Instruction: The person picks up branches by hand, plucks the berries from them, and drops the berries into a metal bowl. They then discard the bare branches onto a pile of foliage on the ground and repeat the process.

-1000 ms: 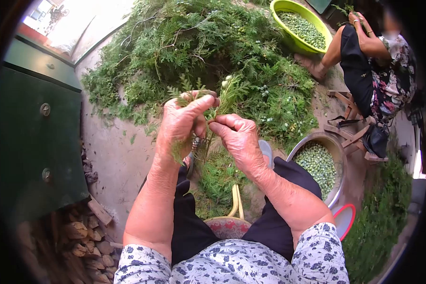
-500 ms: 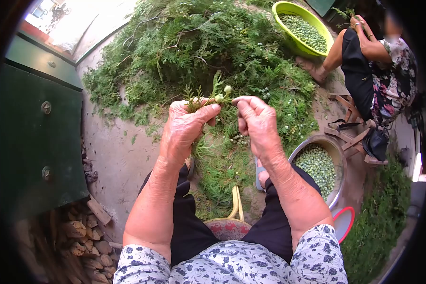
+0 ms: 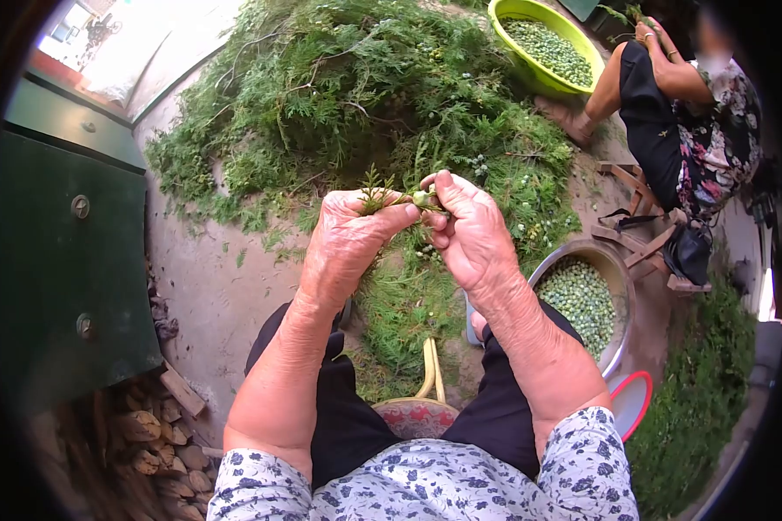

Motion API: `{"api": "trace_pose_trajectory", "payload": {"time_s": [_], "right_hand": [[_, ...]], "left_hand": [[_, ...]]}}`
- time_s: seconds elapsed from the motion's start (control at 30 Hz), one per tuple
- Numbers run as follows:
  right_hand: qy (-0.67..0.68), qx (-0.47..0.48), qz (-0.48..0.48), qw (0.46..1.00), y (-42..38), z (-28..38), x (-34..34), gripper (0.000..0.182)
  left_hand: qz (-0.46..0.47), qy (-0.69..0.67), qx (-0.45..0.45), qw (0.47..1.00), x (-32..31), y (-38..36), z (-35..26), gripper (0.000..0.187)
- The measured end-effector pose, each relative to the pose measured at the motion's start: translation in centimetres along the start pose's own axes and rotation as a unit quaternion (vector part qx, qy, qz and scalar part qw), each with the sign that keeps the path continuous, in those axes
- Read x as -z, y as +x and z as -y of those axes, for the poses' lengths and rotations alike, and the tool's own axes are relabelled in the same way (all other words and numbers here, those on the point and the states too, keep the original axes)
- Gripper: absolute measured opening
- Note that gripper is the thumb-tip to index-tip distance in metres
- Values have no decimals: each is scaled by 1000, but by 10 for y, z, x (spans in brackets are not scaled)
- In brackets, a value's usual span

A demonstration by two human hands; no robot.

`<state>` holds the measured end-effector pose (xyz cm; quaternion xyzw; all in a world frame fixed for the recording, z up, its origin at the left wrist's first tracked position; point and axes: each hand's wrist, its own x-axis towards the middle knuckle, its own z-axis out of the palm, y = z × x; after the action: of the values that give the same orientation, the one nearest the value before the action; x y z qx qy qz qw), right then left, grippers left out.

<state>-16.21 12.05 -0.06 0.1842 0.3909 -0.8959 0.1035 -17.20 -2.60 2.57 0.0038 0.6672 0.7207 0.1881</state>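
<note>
Pinched between the thumb and fingers of my left hand (image 3: 343,239) is a small evergreen sprig (image 3: 375,195). A round, pale green seed cone (image 3: 420,199) shows at its right end, between my two hands. My right hand (image 3: 473,230) has its thumb and fingers closed at that cone, and its fingertips partly cover it. Beyond my hands spreads a big heap of cut evergreen branches (image 3: 347,95). Beside my right knee, a metal basin (image 3: 619,343) holds many green cones (image 3: 578,300).
A yellow-green tub (image 3: 506,43) of cones stands at the far right of the heap. Another person (image 3: 678,113) sits beside it, holding a sprig. A green cabinet (image 3: 69,252) and stacked firewood (image 3: 161,438) are on the left. A red-rimmed dish (image 3: 630,404) lies near my right elbow.
My right hand has moved left and closed at the cone on the sprig. A second cone seen above it half a second ago no longer shows. My view has shifted slightly.
</note>
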Motion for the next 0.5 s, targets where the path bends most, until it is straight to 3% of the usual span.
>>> {"api": "trace_pose_trajectory", "payload": {"time_s": [0.1,0.13,0.17,0.2,0.27,0.33,0.4,0.47,0.5], "right_hand": [[59,-3,-12,998,-1,0,3,18],[-88,97,-69,989,-1,2,3,18],[-231,193,-125,945,0,5,3,18],[-262,247,-144,922,8,15,14,16],[-140,237,-56,960,8,36,17,12],[-92,216,-35,971,6,39,13,9],[-143,115,33,982,-3,39,10,11],[-206,76,84,972,-10,39,9,13],[-266,112,79,954,-12,36,4,11]], "left_hand": [[-21,11,-10,1000,-7,1,4,4],[-28,11,2,1000,-8,-1,5,4],[-35,11,14,999,-8,-2,4,4],[-33,11,14,999,-9,-3,1,4],[-60,17,3,998,-7,-8,-6,5],[-55,52,-2,997,-2,-7,-5,11],[-58,73,-18,996,0,-4,-1,11],[-58,88,-36,994,-2,-1,4,11],[-57,101,-54,992,-2,0,5,11]]}}
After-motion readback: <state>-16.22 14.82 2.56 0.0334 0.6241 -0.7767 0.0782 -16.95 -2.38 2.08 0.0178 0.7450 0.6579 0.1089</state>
